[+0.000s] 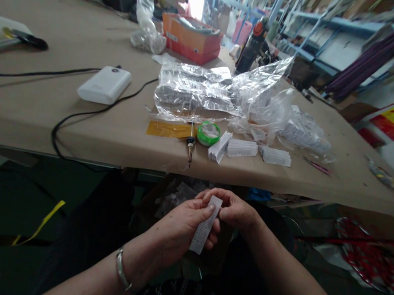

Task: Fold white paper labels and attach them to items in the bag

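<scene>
Below the table edge, over my lap, my left hand pinches a narrow white printed label strip between thumb and fingers. My right hand is closed on the strip's upper end, its fingers curled beside the left thumb. A bracelet circles my left wrist. On the table edge above lie three small stacks of the same white labels, apart from both hands.
A soldering iron overhangs the table edge beside a green tape roll and a yellow sheet. Crumpled clear plastic bags sit behind. A white box with black cable lies left; an orange box and dark bottle stand farther back.
</scene>
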The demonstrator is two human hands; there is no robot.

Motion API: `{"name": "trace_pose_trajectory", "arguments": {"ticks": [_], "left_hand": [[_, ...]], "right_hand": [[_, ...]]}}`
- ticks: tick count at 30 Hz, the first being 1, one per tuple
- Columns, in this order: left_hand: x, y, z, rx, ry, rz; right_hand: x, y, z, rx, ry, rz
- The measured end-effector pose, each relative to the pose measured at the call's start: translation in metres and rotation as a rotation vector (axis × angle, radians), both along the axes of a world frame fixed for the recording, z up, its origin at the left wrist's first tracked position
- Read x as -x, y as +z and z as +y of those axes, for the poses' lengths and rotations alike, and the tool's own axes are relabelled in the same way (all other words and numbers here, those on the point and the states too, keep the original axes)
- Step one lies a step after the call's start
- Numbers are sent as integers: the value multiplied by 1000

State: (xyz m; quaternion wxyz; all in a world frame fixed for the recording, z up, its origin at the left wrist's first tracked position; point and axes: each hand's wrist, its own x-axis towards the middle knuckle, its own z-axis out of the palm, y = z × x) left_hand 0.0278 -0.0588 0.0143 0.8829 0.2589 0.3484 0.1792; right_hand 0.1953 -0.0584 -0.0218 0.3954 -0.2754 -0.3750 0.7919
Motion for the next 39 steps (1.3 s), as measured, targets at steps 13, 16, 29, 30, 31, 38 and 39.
{"name": "trace_pose_trajectory", "arguments": {"ticks": [13,16,29,30,31,38,39], "left_hand": [[4,-7,-2,-26,88,51],[4,-7,0,-19,119,59],[7,-8,1,-37,145,54],[7,-9,1,-39,143,55],[7,-10,1,-42,140,56],[9,-12,2,-65,181,71],[9,-11,1,-83,188,87]], "right_hand": [[7,7,-11,-309,-317,-513],[6,16,-16,-652,-386,-885],[15,16,-19,-886,-382,-1164],[16,16,-20,-880,-389,-1158],[16,17,-20,-869,-394,-1146],[23,19,-14,-339,-467,-765],[25,18,-12,-259,-469,-694]]}}
